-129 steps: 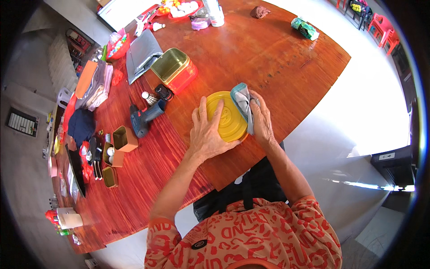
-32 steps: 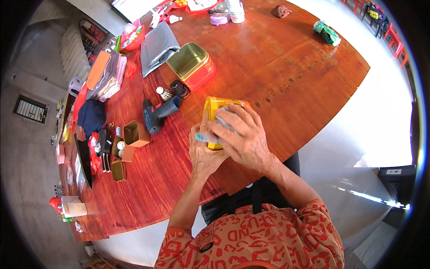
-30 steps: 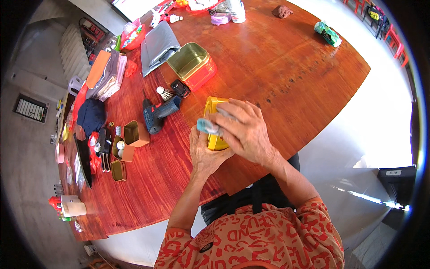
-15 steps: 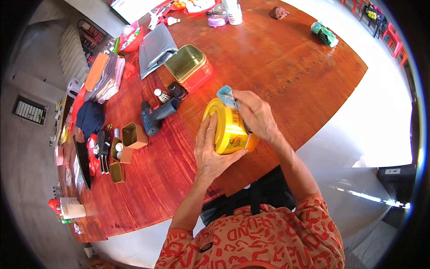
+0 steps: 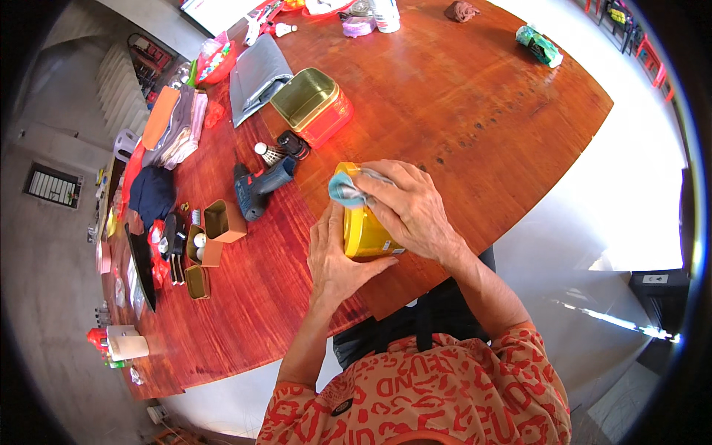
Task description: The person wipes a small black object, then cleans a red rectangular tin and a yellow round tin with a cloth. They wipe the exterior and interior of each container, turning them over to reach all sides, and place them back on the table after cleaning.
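A yellow lidded tub (image 5: 365, 236) is tilted above the near edge of the wooden table, between my hands. My left hand (image 5: 331, 256) grips it from the left, fingers along the lid side and thumb under the bottom edge. In my right hand (image 5: 408, 208) is a light blue cloth (image 5: 346, 190), pressed against the tub's upper part. That hand covers much of the tub's side. Beyond the tub stands an open red tin (image 5: 325, 122) with a gold inside. Left of it lie a cordless drill (image 5: 256, 191), a shuttlecock (image 5: 268, 153) and a black drill battery (image 5: 294, 145).
Small open brown boxes (image 5: 225, 221) sit on the table (image 5: 245, 304) to the left, white balls in one. Folded cloths (image 5: 174, 126), a grey pouch (image 5: 259, 74) and a red basin (image 5: 218, 65) lie farther back. A green packet (image 5: 539, 47) rests at the far right.
My right hand and the cloth have moved left across the tub, from its right side to the lid end. The tub has turned a little, and my left hand has shifted slightly left.
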The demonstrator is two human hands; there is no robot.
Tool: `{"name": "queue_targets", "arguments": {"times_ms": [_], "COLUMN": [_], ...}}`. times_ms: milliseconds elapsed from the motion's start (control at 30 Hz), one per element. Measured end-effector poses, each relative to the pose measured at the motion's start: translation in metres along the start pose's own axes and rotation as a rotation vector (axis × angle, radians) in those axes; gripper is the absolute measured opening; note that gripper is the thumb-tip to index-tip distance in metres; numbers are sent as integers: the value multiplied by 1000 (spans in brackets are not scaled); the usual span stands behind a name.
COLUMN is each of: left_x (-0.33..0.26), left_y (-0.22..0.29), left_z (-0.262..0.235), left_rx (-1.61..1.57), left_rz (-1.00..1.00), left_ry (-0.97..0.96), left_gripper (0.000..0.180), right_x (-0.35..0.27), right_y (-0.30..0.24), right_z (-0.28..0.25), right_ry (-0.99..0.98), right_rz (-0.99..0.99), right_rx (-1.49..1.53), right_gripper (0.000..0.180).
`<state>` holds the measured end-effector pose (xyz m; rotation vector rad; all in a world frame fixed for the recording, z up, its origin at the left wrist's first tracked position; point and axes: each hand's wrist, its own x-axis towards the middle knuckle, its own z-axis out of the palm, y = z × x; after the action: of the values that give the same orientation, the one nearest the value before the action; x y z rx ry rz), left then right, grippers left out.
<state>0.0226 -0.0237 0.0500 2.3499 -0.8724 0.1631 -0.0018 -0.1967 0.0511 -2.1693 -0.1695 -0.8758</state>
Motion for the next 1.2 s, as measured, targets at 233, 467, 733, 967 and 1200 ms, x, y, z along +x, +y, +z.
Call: {"name": "queue_targets", "arguments": {"times_ms": [233, 467, 733, 967, 1200], "left_x": [16, 12, 5, 10, 11], "left_y": [-6, -21, -35, -15, -6], "left_z": [19, 28, 31, 22, 21], "left_rx": [-292, -700, -715, -333, -238], "left_rz": [-42, -229, -233, -122, -66], "left_ry": [98, 44, 43, 124, 104], "left_gripper": [119, 105, 101, 117, 116], "right_x": [26, -31, -9, 15, 4], "right_y": [19, -25, -13, 18, 21], "right_z": [14, 19, 25, 16, 3], "right_ry": [34, -47, 56, 77, 68], "right_rz": [-19, -166, -168, 14, 113], "right_rx": [-44, -282, -265, -20, -14], "right_gripper": [29, 44, 35, 27, 28]}}
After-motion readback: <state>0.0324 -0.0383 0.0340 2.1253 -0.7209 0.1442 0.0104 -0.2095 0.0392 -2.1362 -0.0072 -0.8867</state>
